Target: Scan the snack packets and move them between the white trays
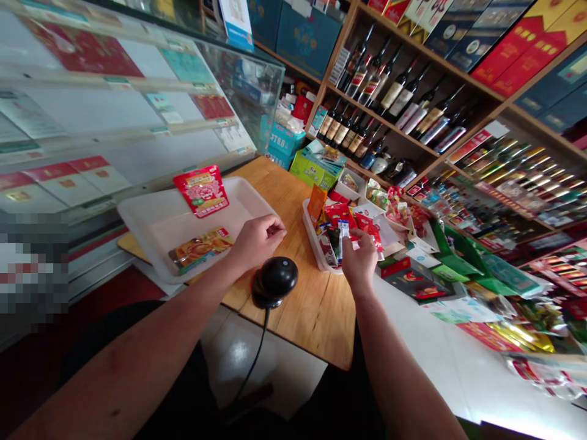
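My left hand is loosely curled above the wooden table, with nothing showing between its fingers. It is between a white tray and a black round-headed device on a stand. In the tray, a red pouch leans upright and an orange-brown snack packet lies flat. My right hand is over a small white basket full of snack packets. Its thumb and fingers close on a slim white-and-blue packet. Red packets and an orange packet lie around it.
A glass display case borders the table on the left. A cable runs down from the black device. Open boxes of goods crowd the back right, with wine bottles on shelves behind.
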`<state>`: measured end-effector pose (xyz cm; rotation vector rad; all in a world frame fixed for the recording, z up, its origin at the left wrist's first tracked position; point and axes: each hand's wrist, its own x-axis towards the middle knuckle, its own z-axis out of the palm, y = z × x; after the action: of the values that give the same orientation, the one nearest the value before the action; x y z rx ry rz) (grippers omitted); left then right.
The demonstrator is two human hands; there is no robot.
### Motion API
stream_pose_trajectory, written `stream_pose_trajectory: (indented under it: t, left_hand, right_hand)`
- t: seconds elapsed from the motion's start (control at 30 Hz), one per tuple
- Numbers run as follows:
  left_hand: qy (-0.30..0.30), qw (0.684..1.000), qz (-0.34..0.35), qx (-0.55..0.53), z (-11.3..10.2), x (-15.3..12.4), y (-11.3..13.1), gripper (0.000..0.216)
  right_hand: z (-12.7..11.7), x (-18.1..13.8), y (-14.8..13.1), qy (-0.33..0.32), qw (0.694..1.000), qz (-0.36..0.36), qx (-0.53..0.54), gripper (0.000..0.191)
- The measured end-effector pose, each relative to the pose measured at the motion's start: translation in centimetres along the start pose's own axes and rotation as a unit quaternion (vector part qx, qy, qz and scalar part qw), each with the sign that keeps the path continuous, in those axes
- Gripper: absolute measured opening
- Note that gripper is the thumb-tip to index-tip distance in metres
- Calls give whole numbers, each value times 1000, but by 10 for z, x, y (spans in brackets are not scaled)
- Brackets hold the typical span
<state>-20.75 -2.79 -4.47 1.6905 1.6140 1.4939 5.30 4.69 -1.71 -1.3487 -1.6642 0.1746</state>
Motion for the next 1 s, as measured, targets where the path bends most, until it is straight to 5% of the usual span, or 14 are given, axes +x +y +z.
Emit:
stream_pose_trajectory:
  t: [0.17, 0.37, 0.5, 0.67, 1.0]
  left_hand:
    - [22, 999, -26, 40, -22, 1, -4, 16]
    - [-6, 977, -84, 195, -82, -1, -29, 18]
    - [-90, 935, -134, 316, -115, -15, -49, 19]
    - [-190, 896, -166, 365, -129, -35, -55, 21]
    - [-228, 850, -202, 430, -140, -43, -52, 32]
  right_hand:
    - [26, 2, -51, -137, 987, -69, 46, 20]
    - [74, 0, -95, -310, 938, -138, 65, 18]
    - [105, -7, -127, -430, 881, -195, 38, 16]
    - [143, -22, -156, -539, 792, -285, -30, 21]
    - [207, -47, -187, -642, 647, -383, -151, 28]
